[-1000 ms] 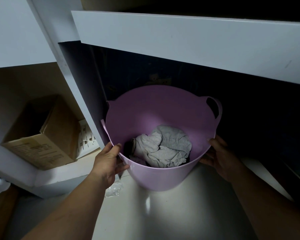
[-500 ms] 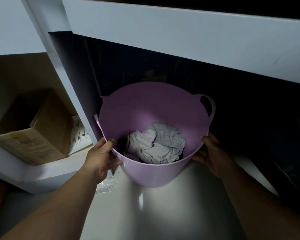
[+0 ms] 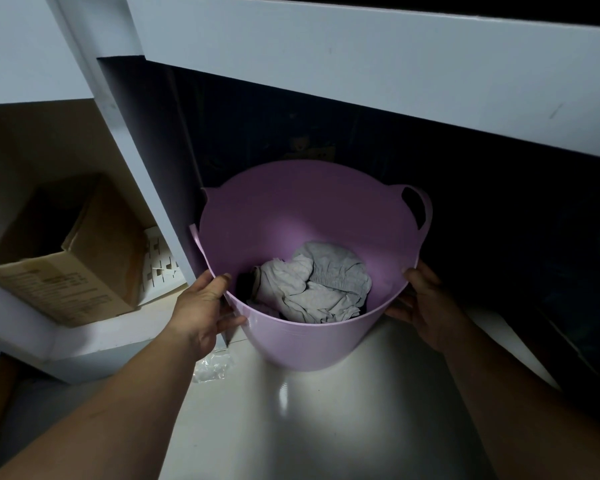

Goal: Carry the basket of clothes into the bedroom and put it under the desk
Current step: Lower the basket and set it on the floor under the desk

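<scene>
A purple plastic basket (image 3: 302, 337) with two loop handles stands on the pale floor, partly inside the dark opening under the white desk (image 3: 378, 64). Crumpled grey clothes (image 3: 312, 284) lie at its bottom. My left hand (image 3: 205, 306) grips the near left rim, thumb over the edge. My right hand (image 3: 426, 303) presses against the near right side just below the rim. The basket's far half sits in shadow beneath the desk's front board.
A white desk leg panel (image 3: 125, 161) rises just left of the basket. Further left, a brown cardboard box (image 3: 66, 258) sits on a low white shelf. A scrap of clear plastic (image 3: 212, 367) lies on the floor by my left wrist.
The basket has slid a little further under the desk, with both hands staying on its near rim. My view has shifted slightly.
</scene>
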A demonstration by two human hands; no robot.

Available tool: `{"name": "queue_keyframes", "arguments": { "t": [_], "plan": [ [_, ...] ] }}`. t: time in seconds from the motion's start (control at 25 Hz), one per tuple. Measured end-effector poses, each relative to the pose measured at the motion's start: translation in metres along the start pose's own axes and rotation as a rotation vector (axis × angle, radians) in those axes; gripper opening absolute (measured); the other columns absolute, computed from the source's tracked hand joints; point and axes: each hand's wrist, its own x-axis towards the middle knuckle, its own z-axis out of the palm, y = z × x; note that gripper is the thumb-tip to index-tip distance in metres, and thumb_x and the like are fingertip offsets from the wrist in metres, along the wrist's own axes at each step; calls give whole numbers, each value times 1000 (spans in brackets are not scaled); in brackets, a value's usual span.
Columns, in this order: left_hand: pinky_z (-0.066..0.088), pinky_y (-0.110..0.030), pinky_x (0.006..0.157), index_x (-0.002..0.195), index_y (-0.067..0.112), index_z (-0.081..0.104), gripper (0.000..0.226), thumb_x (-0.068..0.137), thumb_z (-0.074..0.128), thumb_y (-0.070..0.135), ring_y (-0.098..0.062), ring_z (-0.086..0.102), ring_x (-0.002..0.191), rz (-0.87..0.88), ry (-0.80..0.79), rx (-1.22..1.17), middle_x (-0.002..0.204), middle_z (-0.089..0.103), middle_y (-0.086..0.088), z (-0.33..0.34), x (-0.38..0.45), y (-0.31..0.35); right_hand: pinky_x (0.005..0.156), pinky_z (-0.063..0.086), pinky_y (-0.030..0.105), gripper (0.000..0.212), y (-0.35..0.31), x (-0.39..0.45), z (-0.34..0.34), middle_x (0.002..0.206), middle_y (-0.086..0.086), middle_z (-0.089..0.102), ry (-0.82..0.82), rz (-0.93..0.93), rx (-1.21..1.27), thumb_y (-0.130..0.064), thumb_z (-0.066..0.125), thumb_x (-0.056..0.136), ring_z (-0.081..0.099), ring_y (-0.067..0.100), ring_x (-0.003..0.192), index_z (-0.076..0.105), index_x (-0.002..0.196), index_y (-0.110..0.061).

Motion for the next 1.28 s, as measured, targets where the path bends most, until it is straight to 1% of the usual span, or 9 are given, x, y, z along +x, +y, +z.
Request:
{"name": "queue_keyframes", "arguments": {
  "t": [0.08, 0.2, 0.44, 0.52, 0.72, 0.92, 1.04, 1.16, 1.28],
  "plan": [
    [62, -57, 86, 108, 25, 71, 11, 103, 62, 22, -44, 66, 110, -4, 4, -4, 136, 65, -25, 0, 0, 0, 65, 61, 42, 36, 0, 0, 0, 121, -5, 75, -5, -3, -3, -28, 57, 99, 72, 24, 107, 64, 131, -41],
    [63, -51, 74, 105, 26, 71, 11, 103, 61, 22, -41, 64, 104, 1, 7, 3, 121, 64, -17, 0, -1, 0, 65, 62, 43, 35, 0, 2, 1, 119, -5, 75, -8, -7, -11, -27, 56, 99, 72, 25, 107, 64, 131, -41],
    [63, -49, 73, 109, 24, 72, 12, 103, 61, 23, -40, 63, 101, -1, 12, 2, 121, 65, -18, 0, -1, -1, 67, 62, 45, 33, -1, 5, 3, 115, -6, 77, -11, -16, -22, -27, 57, 99, 73, 25, 104, 65, 127, -42],
    [63, -51, 76, 109, 24, 72, 13, 103, 61, 22, -40, 63, 100, 1, 13, 0, 120, 66, -18, 0, -1, -1, 66, 62, 44, 33, 0, 5, 2, 117, -5, 77, -10, -17, -20, -28, 57, 99, 73, 25, 103, 66, 126, -43],
    [56, -64, 99, 108, 24, 72, 13, 103, 61, 23, -40, 62, 102, -9, 3, -13, 117, 63, -18, -2, -1, -3, 67, 61, 44, 32, 1, 3, 0, 117, -3, 77, -31, -20, -8, -27, 56, 99, 75, 24, 101, 67, 125, -43],
    [57, -62, 98, 113, 24, 71, 14, 102, 64, 26, -41, 62, 103, -12, 4, -39, 125, 65, -22, -1, -2, -2, 75, 62, 50, 33, 0, 3, 1, 120, -6, 76, -24, -22, -20, -29, 57, 99, 72, 26, 107, 67, 124, -46],
    [57, -62, 98, 126, 22, 68, 26, 101, 66, 28, -43, 66, 113, -18, 15, -53, 139, 64, -23, -1, -4, -2, 74, 63, 49, 33, -1, 1, 4, 116, -8, 77, -12, -19, -20, -28, 56, 99, 72, 25, 107, 66, 125, -46],
    [58, -59, 97, 139, 20, 62, 40, 101, 67, 28, -48, 63, 126, -29, 25, -62, 139, 64, -22, -1, -5, -1, 69, 63, 46, 32, -3, -1, 5, 113, -9, 78, -11, -16, -18, -27, 54, 100, 73, 23, 104, 68, 122, -46],
    [60, -57, 94, 145, 17, 58, 47, 100, 67, 28, -46, 64, 125, -32, 24, -63, 138, 65, -19, -1, -8, 1, 72, 62, 47, 33, -4, -3, 6, 113, -9, 78, 3, -8, -20, -26, 54, 100, 73, 23, 104, 66, 125, -44]
  ]
}}
